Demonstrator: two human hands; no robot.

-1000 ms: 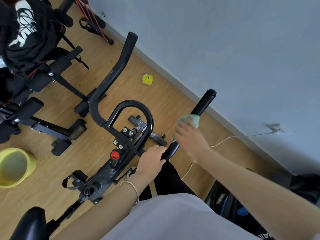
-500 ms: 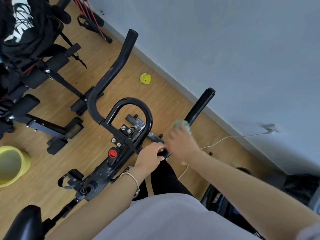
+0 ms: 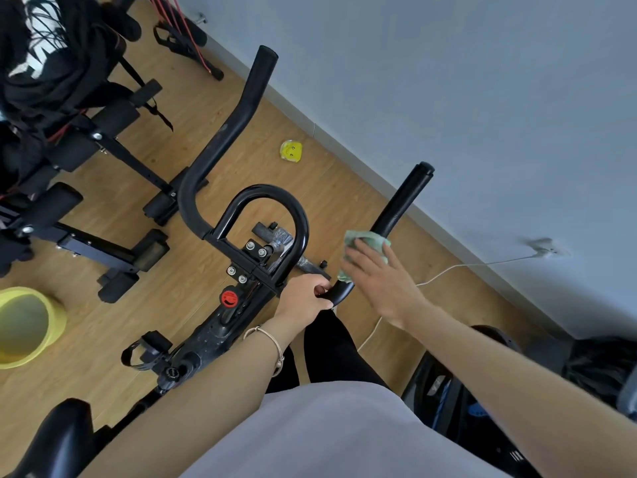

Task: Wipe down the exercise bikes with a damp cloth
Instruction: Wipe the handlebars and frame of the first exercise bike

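A black exercise bike (image 3: 220,326) stands under me, its handlebars (image 3: 238,119) reaching toward the wall. A green cloth (image 3: 370,240) is draped over the right handlebar (image 3: 403,201), about halfway along it. My right hand (image 3: 379,281) lies over the cloth with fingers stretched out and presses it onto the bar; the thumb is hidden. My left hand (image 3: 305,300) grips the same bar at its lower bend, just below the cloth. The saddle (image 3: 55,439) shows at the bottom left.
A yellow bucket (image 3: 27,326) sits on the wooden floor at left. Black workout benches (image 3: 103,250) and hung dark clothing fill the upper left. A yellow smiley object (image 3: 291,150) lies near the wall. A white cable (image 3: 458,267) runs to a wall socket. Dark equipment stands at the lower right.
My right hand slid the cloth down the bar toward the bend, then back up to mid-bar, and its fingers have straightened. My left hand has kept its grip at the bend.
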